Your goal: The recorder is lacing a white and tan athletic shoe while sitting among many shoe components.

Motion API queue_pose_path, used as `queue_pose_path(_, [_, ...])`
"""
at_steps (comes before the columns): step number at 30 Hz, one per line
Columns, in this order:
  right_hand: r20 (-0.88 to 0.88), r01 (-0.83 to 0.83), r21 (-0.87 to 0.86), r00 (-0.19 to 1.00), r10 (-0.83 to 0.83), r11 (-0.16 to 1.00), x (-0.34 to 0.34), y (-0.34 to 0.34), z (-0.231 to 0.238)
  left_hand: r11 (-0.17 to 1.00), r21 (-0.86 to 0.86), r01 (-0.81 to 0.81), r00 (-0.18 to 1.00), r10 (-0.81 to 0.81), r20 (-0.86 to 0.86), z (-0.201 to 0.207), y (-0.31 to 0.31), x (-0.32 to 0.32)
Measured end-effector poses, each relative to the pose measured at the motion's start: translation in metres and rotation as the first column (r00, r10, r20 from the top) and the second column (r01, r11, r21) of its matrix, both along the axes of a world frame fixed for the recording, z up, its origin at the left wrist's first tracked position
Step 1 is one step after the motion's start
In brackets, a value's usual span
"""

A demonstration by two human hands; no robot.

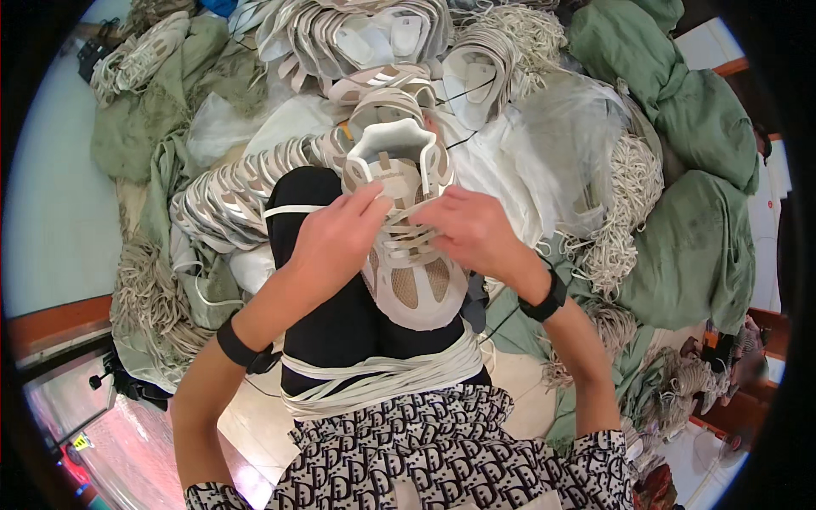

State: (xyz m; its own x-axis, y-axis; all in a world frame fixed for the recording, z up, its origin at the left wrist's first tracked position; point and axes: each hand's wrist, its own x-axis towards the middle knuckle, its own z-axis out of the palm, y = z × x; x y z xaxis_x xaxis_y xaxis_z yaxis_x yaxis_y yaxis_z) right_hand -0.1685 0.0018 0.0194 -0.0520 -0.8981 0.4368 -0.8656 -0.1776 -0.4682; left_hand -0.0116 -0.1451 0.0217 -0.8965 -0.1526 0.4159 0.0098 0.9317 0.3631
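Observation:
A beige and white sneaker upper [414,297] with tan mesh panels lies across my black-clad thighs, its toe towards me and its padded collar away. Flat pale shoelace [408,246] crosses the tongue in several rows. My left hand [340,238] is closed at the left eyelet edge, thumb and fingers pinched together on the upper. On the opposite side, my right hand [476,231] pinches the lace beside the upper eyelets. The fingertips hide the lace ends.
A bundle of white laces [382,374] lies over my lap. Stacked shoe uppers [229,200] extend to the left, with another stack [365,38] at the far side. Tangled laces [625,204] and green cloth sacks [688,246] lie to the right. Clear plastic [561,153] covers part of the pile.

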Motion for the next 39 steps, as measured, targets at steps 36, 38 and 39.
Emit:
queue_pose_path(36, [-0.224,0.043,0.365,0.974,0.043,0.93,0.006,-0.016,0.006,0.648,0.722,-0.244,0.88,-0.165,0.446,0.009,-0.022,-0.029])
queue_pose_path(38, [-0.457,0.044,0.253,0.886,0.079,0.966,0.015,-0.016,0.007,0.655,0.723,-0.221,0.886,-0.175,0.429,0.009,-0.025,-0.026])
queue_pose_path(39, [-0.543,0.042,0.193,0.837,0.071,0.98,0.018,-0.015,0.009,0.652,0.726,-0.218,0.887,-0.178,0.425,0.009,-0.026,-0.027])
